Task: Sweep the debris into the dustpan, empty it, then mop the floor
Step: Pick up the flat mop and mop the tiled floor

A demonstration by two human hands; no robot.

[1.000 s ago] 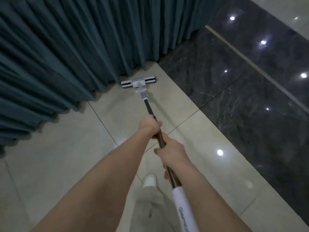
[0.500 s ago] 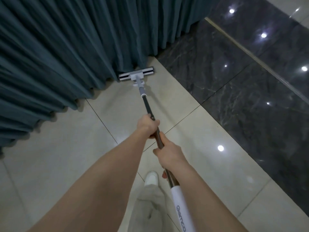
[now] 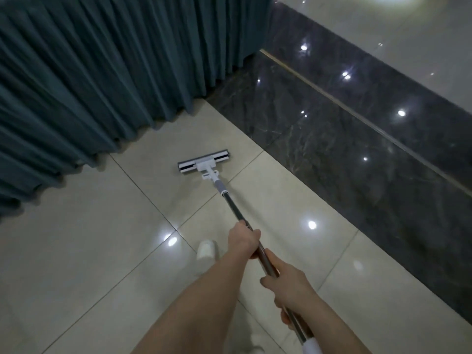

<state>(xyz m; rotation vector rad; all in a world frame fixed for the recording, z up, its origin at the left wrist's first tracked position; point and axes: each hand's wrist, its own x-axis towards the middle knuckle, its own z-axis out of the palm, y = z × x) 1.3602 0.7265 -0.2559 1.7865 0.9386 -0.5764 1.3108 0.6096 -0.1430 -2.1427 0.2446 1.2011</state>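
Observation:
A flat mop has its white and grey head [image 3: 204,163] lying on the beige tile floor [image 3: 97,251], a short way out from the curtain's hem. Its dark metal pole [image 3: 231,204] runs back toward me and ends in a white grip at the bottom edge. My left hand [image 3: 242,240] grips the pole further down its length. My right hand [image 3: 290,286] grips it closer to me, just above the white grip. No debris or dustpan is in view.
A teal pleated curtain [image 3: 102,80] hangs along the left and far side, reaching the floor. A band of dark polished marble [image 3: 344,149] with a thin brass strip runs diagonally on the right. My white shoe [image 3: 205,251] stands left of the pole.
The mop head has been pulled back from the curtain's hem toward me and a little to the right. Both hands keep their grip on the pole.

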